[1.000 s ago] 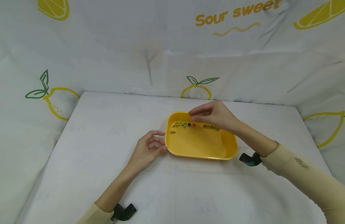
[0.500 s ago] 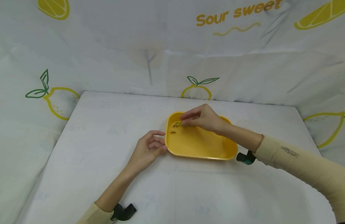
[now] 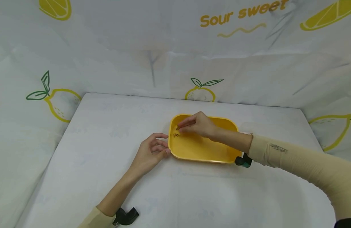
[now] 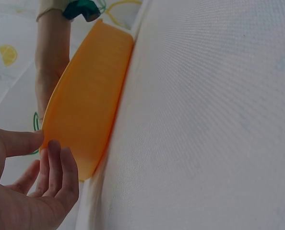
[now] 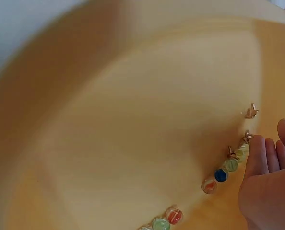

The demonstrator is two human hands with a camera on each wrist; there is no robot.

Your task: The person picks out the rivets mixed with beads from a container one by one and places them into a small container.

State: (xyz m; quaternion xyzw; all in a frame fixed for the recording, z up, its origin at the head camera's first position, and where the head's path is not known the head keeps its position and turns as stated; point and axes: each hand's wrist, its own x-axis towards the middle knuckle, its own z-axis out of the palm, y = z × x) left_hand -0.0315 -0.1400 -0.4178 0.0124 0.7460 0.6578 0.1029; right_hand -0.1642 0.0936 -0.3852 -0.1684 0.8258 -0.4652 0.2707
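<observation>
A yellow plastic tub (image 3: 204,153) stands on the white table. My left hand (image 3: 149,155) is at its left end; in the left wrist view the thumb tip is at the rim and the other fingers lie against the outer wall. My right hand (image 3: 199,125) is inside the tub near the far left, fingers pointing left. In the right wrist view its fingertips are right beside a row of glass marbles (image 5: 221,175), with thumb and fingers apart and nothing seen between them. Small gold-coloured metal pieces (image 5: 252,112), like tacks, lie among the row and in the left corner.
More marbles (image 5: 174,214) lie along the far wall farther right, hidden by the arm in the head view. A white cloth backdrop with printed lemons (image 3: 199,94) rises behind the table. Each wrist carries a black camera mount (image 3: 127,216).
My right hand has moved left and down, from over the tub's far rim into its far left area, covering the marbles. My left hand and the tub stay in place.
</observation>
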